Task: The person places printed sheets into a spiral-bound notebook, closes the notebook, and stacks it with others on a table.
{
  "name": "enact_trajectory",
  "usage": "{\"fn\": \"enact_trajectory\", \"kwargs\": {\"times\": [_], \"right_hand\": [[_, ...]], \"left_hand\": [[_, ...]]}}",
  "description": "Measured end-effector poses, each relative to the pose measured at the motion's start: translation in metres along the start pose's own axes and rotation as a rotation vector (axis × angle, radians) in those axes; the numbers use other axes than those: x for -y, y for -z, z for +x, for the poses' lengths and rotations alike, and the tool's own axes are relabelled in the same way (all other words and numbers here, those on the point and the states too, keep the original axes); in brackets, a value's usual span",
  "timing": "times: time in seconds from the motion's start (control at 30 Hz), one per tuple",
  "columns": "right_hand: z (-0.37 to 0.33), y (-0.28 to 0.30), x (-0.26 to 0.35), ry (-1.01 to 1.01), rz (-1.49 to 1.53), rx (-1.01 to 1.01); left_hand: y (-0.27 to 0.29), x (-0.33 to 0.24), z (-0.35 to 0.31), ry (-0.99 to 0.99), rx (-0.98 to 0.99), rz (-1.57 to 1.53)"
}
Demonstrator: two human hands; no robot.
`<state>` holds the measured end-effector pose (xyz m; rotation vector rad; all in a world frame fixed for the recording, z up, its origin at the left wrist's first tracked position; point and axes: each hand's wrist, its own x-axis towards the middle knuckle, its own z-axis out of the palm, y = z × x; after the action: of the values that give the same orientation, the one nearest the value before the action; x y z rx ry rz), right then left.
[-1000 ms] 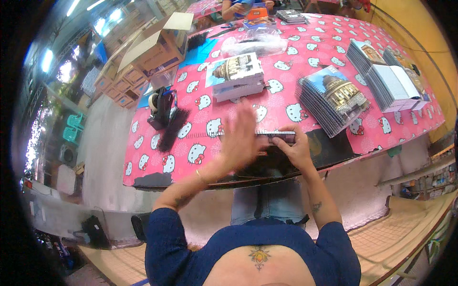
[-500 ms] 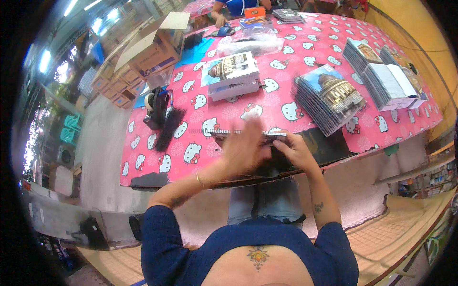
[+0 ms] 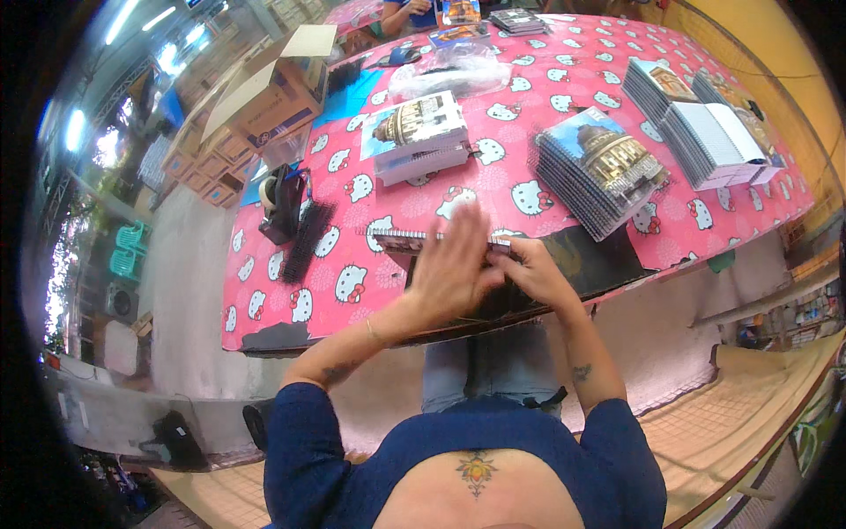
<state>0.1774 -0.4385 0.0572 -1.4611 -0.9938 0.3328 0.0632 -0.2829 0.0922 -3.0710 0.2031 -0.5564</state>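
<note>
A spiral-bound notebook [image 3: 398,242] stands on its edge at the near side of the table, its wire binding showing along the left. My left hand [image 3: 451,271] is flat against its near face, the fingers stretched upward and slightly blurred. At the notebook's right end my right hand [image 3: 532,273] grips the corner between thumb and fingers. Beneath both hands lies a dark sheet [image 3: 608,260] on the table. Beyond them are a stack of notebooks with a domed building on the cover [image 3: 414,123] and a second such stack [image 3: 604,167] to the right.
The table wears a pink patterned cloth [image 3: 339,207]. On its left are a black tape dispenser [image 3: 280,207] and black binding coils [image 3: 308,242]. More notebooks [image 3: 714,132] lie far right, crumpled clear plastic [image 3: 449,75] at the back. Cardboard boxes [image 3: 264,97] stand left; a co-worker's hand [image 3: 416,7] shows far off.
My left hand was blurred by motion and is now steadier against the notebook, fingers upright. The right hand keeps its grip. Across the table, the co-worker's hand has lifted off the table.
</note>
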Motion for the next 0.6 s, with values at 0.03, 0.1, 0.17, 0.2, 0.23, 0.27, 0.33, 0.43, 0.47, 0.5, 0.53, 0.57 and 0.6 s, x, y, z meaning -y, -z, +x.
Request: {"fn": "enact_trajectory", "kwargs": {"times": [0.03, 0.1, 0.17, 0.2, 0.23, 0.27, 0.33, 0.43, 0.47, 0.5, 0.53, 0.57, 0.6], "right_hand": [[0.002, 0.003, -0.003, 0.009, -0.034, 0.020], [0.003, 0.004, 0.003, -0.107, -0.080, 0.047], [0.002, 0.000, 0.006, -0.040, -0.002, 0.025], [0.001, -0.002, 0.007, -0.009, 0.039, 0.012], [0.000, 0.001, 0.009, -0.016, 0.046, 0.011], [-0.001, 0.008, 0.015, -0.022, 0.045, 0.016], [0.001, 0.021, 0.024, -0.023, 0.055, 0.046], [0.008, 0.043, 0.031, -0.135, -0.015, 0.102], [0.014, 0.048, 0.039, -0.157, -0.087, 0.138], [0.019, 0.047, 0.050, -0.125, -0.127, 0.149], [0.021, 0.047, 0.049, -0.104, -0.118, 0.171], [0.025, 0.049, 0.047, -0.079, -0.112, 0.193], [0.028, 0.050, 0.044, -0.054, -0.108, 0.214]], "left_hand": [[0.003, 0.005, 0.012, -0.019, 0.001, 0.053], [-0.002, 0.002, 0.002, -0.078, -0.007, 0.009], [0.001, -0.015, -0.021, -0.086, -0.102, -0.152], [0.007, -0.013, -0.014, -0.052, -0.108, -0.166], [0.013, -0.007, -0.002, -0.016, -0.112, -0.179], [0.018, -0.001, 0.010, 0.022, -0.125, -0.196], [0.021, 0.009, 0.015, -0.004, -0.155, -0.233], [0.018, 0.013, 0.022, -0.059, -0.260, -0.299], [0.017, 0.014, 0.020, -0.053, -0.250, -0.304], [0.018, 0.016, 0.020, -0.057, -0.243, -0.310], [0.018, 0.017, 0.019, -0.060, -0.235, -0.315], [0.021, 0.016, 0.021, -0.054, -0.196, -0.320], [0.025, 0.014, 0.023, -0.048, -0.156, -0.325]]}}
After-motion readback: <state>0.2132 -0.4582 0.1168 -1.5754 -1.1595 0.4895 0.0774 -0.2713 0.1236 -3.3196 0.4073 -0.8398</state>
